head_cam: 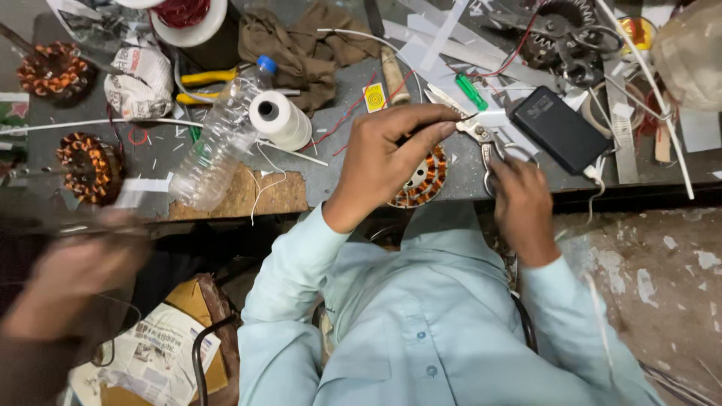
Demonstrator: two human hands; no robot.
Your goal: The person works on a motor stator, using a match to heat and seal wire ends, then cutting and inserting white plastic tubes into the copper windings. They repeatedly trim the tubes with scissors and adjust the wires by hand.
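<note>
The person's left hand [387, 154] arches over a copper-wound stator [423, 180] at the near edge of the desk [338, 177], palm pressing it down while thumb and forefinger pinch something fine at the tip of the scissors [481, 139]; that pinched bit is too small to make out, though it looks like a wire end or sleeve drawn up from the winding. The right hand [523, 203] is closed around the scissors' loop handles, blades pointing toward the left fingertips, so one hand steadies and presents while the other cuts. Keeping the stator at the desk edge, close to the body, puts the work directly under the eyes. Within easy reach lie a spool of white thread [280, 120], a clear plastic bottle [218, 143] on its side, a black power bank [560, 129], a green-handled screwdriver [471, 92] and a brown rag [301, 45]. Two more wound stators [89, 167] sit to the left. The desk is grey, worn and littered with paper strips and wire scraps; below it the floor looks rough and patchy. A blurred hand [71, 271] of another person shows at the lower left.
</note>
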